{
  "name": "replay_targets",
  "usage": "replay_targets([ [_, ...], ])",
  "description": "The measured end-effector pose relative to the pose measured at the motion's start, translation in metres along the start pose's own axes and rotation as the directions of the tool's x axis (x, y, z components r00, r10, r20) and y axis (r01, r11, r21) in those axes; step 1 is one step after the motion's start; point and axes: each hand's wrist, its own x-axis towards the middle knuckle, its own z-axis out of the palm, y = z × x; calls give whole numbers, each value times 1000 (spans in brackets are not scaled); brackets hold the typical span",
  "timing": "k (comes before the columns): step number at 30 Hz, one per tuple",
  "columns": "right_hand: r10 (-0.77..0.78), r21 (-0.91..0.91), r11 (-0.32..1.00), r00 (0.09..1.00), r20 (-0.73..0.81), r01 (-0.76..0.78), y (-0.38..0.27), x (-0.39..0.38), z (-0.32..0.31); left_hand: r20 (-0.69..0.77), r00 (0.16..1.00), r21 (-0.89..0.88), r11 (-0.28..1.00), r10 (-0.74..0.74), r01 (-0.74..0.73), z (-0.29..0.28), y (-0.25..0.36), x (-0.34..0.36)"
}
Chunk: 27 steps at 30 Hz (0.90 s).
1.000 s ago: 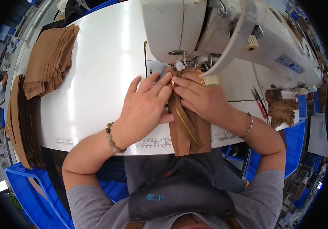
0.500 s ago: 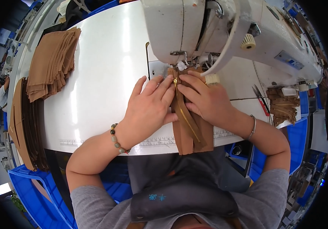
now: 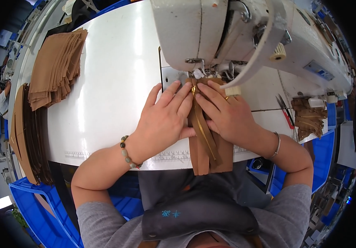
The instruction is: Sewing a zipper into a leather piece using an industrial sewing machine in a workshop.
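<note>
A brown fabric piece (image 3: 224, 155) lies under the needle area of a white sewing machine (image 3: 180, 37) and hangs over the table's near edge. On it runs a brown zipper (image 3: 205, 134) with gold teeth, its gold slider close to the presser foot. My left hand (image 3: 161, 118) is flat, fingers stretched, with fingertips beside the slider at the fabric's left edge and the thumb out to the side. From the other side my right hand (image 3: 233, 115) lies on the fabric, fingers extended toward the slider. The needle's tip is too small to make out.
Stacked brown fabric pieces (image 3: 56, 66) lie at the far left, beside more brown panels (image 3: 25, 132). Thread snips (image 3: 286, 113) with red handles rest at right, near a bundle of brown zippers (image 3: 310, 118). Blue bins (image 3: 41, 211) flank the table below.
The fabric and zipper have shifted slightly toward me and to the right in the picture. Both hands have moved slightly the same way, still resting flat on the fabric.
</note>
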Motion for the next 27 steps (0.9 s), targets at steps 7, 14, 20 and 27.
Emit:
replay_targets([
  [7,6,19,1000,999,38,-7,1,-1,-1,-33,999,-36,999,-23,21,2,-2,2],
  [14,29,29,999,999,45,-31,5,-1,-1,-45,999,-60,998,-14,11,3,-3,6],
  [20,18,7,1000,1000,4,-18,10,1,2,-72,997,-7,1000,0,0,5,-5,11],
  [27,8,-35,999,1000,-15,-8,12,4,2,-98,995,-7,1000,10,-10,4,-7,13],
])
